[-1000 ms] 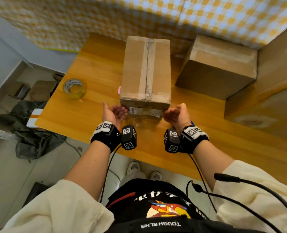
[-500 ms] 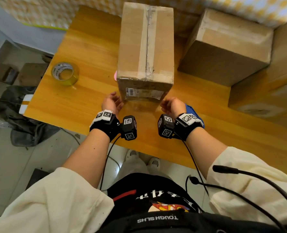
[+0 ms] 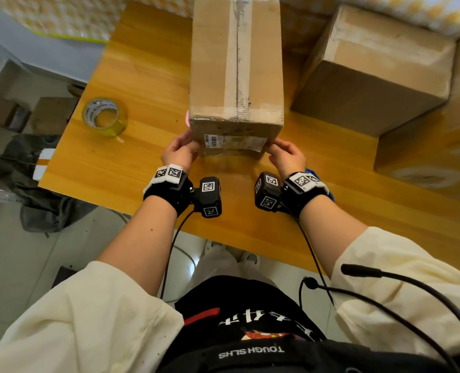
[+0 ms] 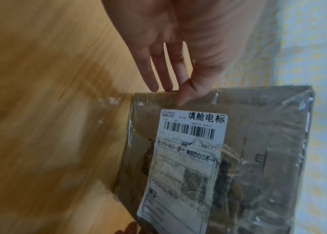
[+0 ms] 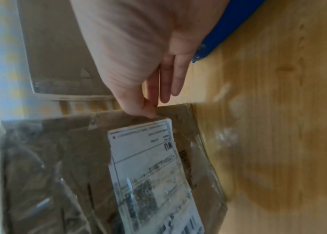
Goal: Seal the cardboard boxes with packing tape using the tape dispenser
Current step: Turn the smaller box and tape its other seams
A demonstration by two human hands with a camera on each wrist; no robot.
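A long cardboard box (image 3: 237, 63) lies on the wooden table (image 3: 142, 76), with tape along its top seam and a white shipping label (image 3: 234, 142) on its near end. My left hand (image 3: 179, 150) holds the near left corner: in the left wrist view the thumb lies on the labelled face of the box (image 4: 258, 142) and the fingers (image 4: 154, 76) run along the side. My right hand (image 3: 286, 154) pinches the near right corner the same way (image 5: 158, 109). A blue tape dispenser (image 3: 323, 184) lies mostly hidden behind my right wrist.
A roll of yellowish tape (image 3: 105, 117) sits on the table to the left. A second box (image 3: 371, 68) stands at the back right, and another one (image 3: 438, 144) at the far right. Something small and pink (image 3: 188, 118) peeks out beside the long box.
Both hands were loosely curled on the table just in front of the box. They have moved up and forward onto its near corners.
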